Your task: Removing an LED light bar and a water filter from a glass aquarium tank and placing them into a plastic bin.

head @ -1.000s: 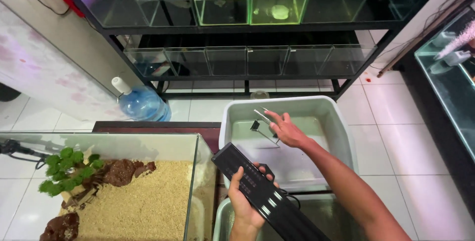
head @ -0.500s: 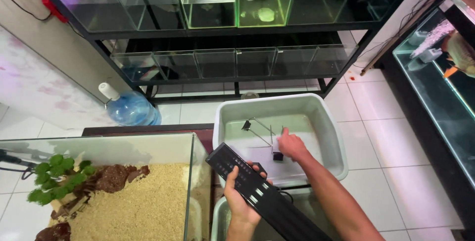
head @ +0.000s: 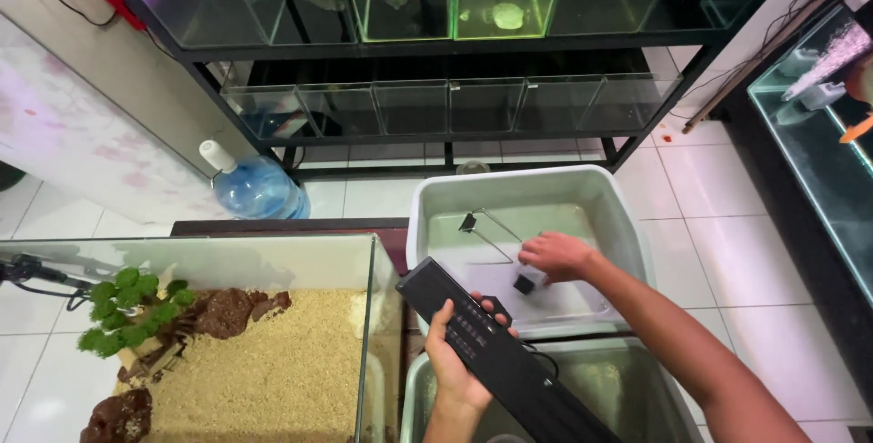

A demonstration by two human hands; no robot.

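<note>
A black metal rack (head: pixel 436 47) of glass tanks stands along the far side of a white tiled floor (head: pixel 691 197), with a blue water jug (head: pixel 259 190) on the tiles at its foot. Nearer, a glass aquarium (head: pixel 195 261) holds pale gravel (head: pixel 273 370), brown rocks and a small green plant (head: pixel 127 311). Just beside its right wall sits a grey plastic tub (head: pixel 627 216) with shallow water, and a second tub (head: pixel 655 379) lies below it. The left hand (head: pixel 455 361) is wrapped around a long black light bar (head: pixel 496 357), fingers clamped over its upper end, holding it slanted over the lower tub's rim. The right hand (head: pixel 556 255) reaches into the upper tub, its grip closed on a small black clip (head: pixel 525 284) at the end of a thin wire bracket (head: pixel 482 227) that lies in the water.
</note>
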